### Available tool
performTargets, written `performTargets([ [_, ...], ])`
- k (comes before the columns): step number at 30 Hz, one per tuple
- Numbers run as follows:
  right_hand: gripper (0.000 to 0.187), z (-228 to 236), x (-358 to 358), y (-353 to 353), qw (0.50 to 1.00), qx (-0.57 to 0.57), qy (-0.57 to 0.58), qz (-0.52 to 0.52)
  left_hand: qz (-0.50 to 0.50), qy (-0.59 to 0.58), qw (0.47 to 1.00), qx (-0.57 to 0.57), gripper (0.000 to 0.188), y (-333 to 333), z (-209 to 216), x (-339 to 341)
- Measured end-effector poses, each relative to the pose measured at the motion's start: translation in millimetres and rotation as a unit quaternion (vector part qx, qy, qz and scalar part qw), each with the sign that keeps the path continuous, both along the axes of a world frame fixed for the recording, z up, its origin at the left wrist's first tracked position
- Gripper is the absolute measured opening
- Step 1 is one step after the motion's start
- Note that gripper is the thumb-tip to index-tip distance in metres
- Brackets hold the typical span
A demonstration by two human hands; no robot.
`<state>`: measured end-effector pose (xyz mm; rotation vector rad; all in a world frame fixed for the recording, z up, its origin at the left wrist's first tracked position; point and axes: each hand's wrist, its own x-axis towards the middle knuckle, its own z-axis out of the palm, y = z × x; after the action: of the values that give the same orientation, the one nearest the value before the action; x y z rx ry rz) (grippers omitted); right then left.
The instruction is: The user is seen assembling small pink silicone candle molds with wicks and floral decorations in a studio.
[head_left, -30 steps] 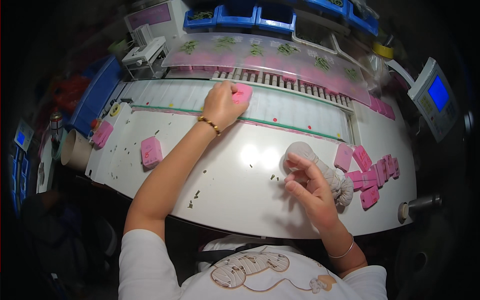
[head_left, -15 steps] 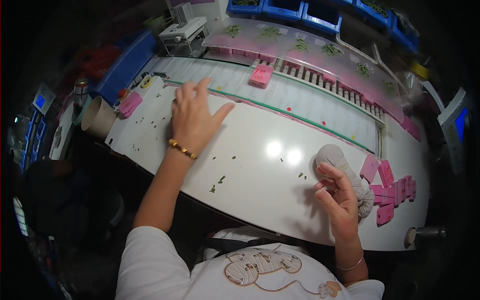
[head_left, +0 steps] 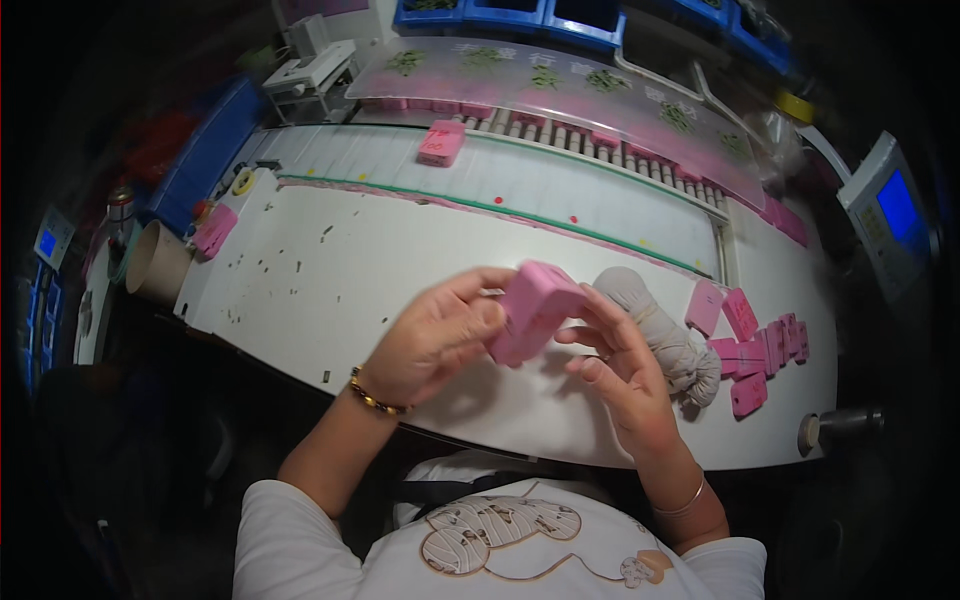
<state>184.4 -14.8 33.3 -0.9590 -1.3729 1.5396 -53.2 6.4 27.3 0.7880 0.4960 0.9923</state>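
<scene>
A pink rectangular block (head_left: 530,312) is held up over the white table (head_left: 330,335), gripped in my left hand (head_left: 435,335) between thumb and fingers. One of its faces carries faint red marks. My right hand (head_left: 625,385) is at the block's right side with its fingers apart and bent. Its upper fingertips reach the block's right edge; whether they press on it I cannot tell. Just behind the right hand lies a long grey cloth bundle (head_left: 645,315). Small dark green bits (head_left: 264,264) are scattered on the table to the left.
Several pink blocks (head_left: 752,395) cluster at the right. Beyond the table runs a pale belt (head_left: 370,155) bearing another pink block (head_left: 440,143), beside rollers (head_left: 560,137). A beige bin (head_left: 157,262) stands left, a scale with a blue screen (head_left: 893,200) right, blue trays (head_left: 505,12) behind.
My left hand has come from the far left of the table toward the middle and now has a pink block. My right hand has moved left to meet it. The whole view has shifted.
</scene>
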Motion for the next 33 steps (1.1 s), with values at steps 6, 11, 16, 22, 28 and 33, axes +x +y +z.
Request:
performTargets([
  [6,0.061,0.6,13.7,2.5,0.989,-0.022,0.122,0.078,-0.122,-0.034,0.991,-0.050,0.040,-7.9,-5.2,48.3],
  [11,0.061,-14.2,17.2,2.4,0.989,0.146,0.003,0.000,0.064,0.190,0.974,0.109,0.038,-11.7,-1.5,52.1],
  [16,0.065,-8.9,6.1,-5.3,0.997,0.049,0.020,-0.053,0.121,0.310,0.906,0.261,0.059,-28.2,1.8,59.1],
  [22,0.077,-27.9,-7.0,-20.2,0.979,0.173,-0.101,-0.046,0.167,0.347,0.884,0.266,0.059,-31.1,-9.8,66.4],
  [28,0.061,-27.1,12.4,-9.9,0.902,0.308,-0.296,-0.057,0.184,0.427,0.797,0.386,0.052,-31.1,-10.2,63.2],
  [33,0.055,-24.8,11.8,-10.7,0.902,0.314,-0.286,-0.074,0.174,0.392,0.818,0.384,0.055,-29.8,-17.1,62.7],
])
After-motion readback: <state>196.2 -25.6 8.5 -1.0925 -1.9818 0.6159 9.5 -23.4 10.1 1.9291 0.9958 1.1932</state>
